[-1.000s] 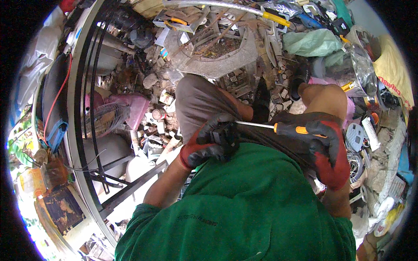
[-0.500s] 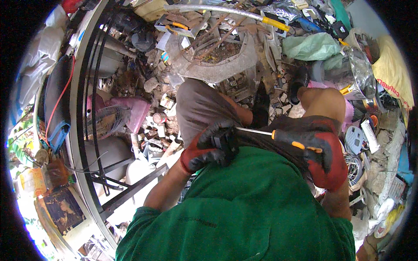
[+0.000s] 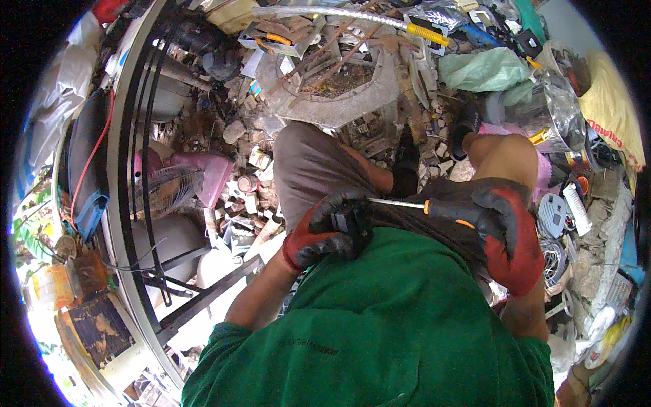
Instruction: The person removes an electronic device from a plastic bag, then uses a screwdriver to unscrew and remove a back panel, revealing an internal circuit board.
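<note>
My left hand (image 3: 324, 234), in a black and red work glove, is closed around a small black plastic block (image 3: 344, 221). Much of that block is hidden by the fingers, so its exact kind does not show. My right hand (image 3: 510, 237), gloved the same way, grips a screwdriver (image 3: 444, 211) by the rear of its black and orange handle. The metal shaft runs level toward the left, its tip reaching the black block; whether it sits in a screw is hidden. Both hands are over my lap, in front of my green shirt (image 3: 380, 305).
A black metal frame (image 3: 125, 156) stands close on the left. Ahead lies a grey angular rim (image 3: 346, 112) amid rubble, below a silver tube with a yellow end (image 3: 428, 34). On the right are a green plastic bag (image 3: 483, 70), a clear container (image 3: 553, 119) and loose scrap.
My right hand has rolled on the screwdriver's handle, its fingers and thumb now placed differently at the rear. My left hand and the black block have hardly moved.
</note>
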A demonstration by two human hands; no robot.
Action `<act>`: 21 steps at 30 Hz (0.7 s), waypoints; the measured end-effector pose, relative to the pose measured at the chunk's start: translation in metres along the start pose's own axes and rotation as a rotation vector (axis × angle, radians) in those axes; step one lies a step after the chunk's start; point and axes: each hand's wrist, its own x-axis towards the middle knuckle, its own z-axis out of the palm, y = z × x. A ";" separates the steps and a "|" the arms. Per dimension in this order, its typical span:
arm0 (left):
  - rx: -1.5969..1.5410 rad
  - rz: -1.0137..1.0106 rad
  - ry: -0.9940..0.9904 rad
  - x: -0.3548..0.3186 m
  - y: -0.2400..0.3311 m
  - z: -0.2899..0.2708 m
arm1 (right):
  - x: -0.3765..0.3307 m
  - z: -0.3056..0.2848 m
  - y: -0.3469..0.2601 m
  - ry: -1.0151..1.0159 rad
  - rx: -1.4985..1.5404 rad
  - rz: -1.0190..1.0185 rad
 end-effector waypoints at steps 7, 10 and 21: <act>-0.057 0.039 0.018 0.004 -0.007 0.000 | 0.001 -0.001 0.006 0.014 0.103 -0.235; -0.105 0.050 -0.089 0.003 -0.002 0.001 | 0.000 0.004 0.003 0.085 0.162 -0.100; -0.036 0.048 0.015 -0.002 -0.003 0.001 | 0.002 0.000 0.012 0.018 -0.035 -0.230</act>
